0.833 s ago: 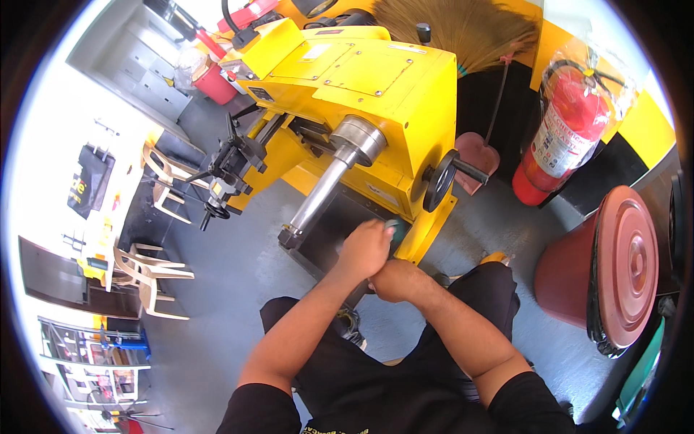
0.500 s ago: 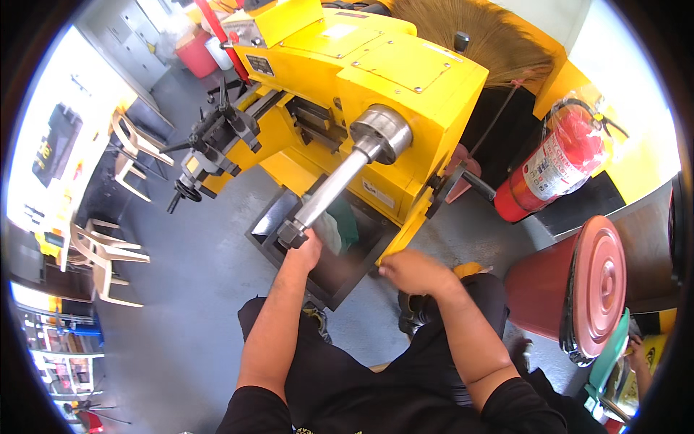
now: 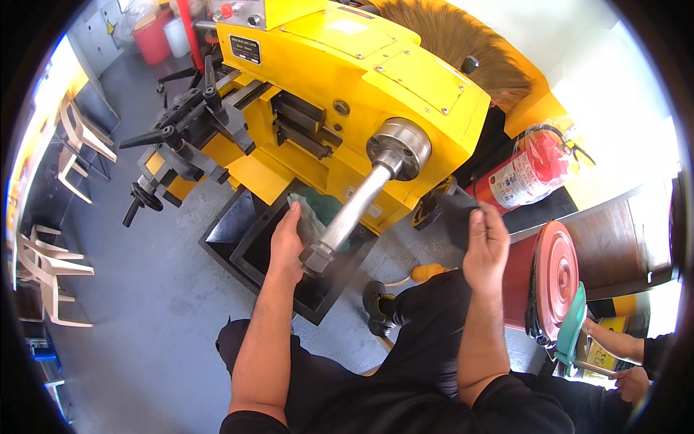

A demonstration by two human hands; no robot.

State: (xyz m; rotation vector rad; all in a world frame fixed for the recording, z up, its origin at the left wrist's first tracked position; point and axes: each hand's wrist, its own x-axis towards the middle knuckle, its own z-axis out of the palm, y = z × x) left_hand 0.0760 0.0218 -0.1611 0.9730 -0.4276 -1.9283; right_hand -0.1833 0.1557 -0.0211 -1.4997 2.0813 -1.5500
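Note:
My left hand point(image 3: 285, 244) is closed on a grey-white cloth point(image 3: 309, 221), just left of the free end of a steel shaft point(image 3: 356, 208). The shaft slopes toward me from a round chuck point(image 3: 400, 148) on a yellow machine point(image 3: 340, 65), and a hex nut point(image 3: 316, 258) sits at its end. A green cloth point(image 3: 324, 205) shows behind the shaft. Below lies a black tray point(image 3: 307, 307). My right hand point(image 3: 486, 246) is raised right of the machine, thumb and fingers closed at a dark, motion-blurred thing point(image 3: 455, 217) I cannot identify.
A black-levered clamp carriage point(image 3: 191, 130) juts out on the left. To the right stand a plastic-wrapped red fire extinguisher point(image 3: 522, 171) and a lidded red bin point(image 3: 557, 282). Another person's hands point(image 3: 627, 380) hold a green dustpan point(image 3: 573, 325) at lower right. Beige chairs point(image 3: 54, 267) stand far left.
My right hand has risen and moved right, from beside the tray to near the extinguisher, a dark blur now at its fingers. My left hand has moved left of the shaft's end. The view has shifted.

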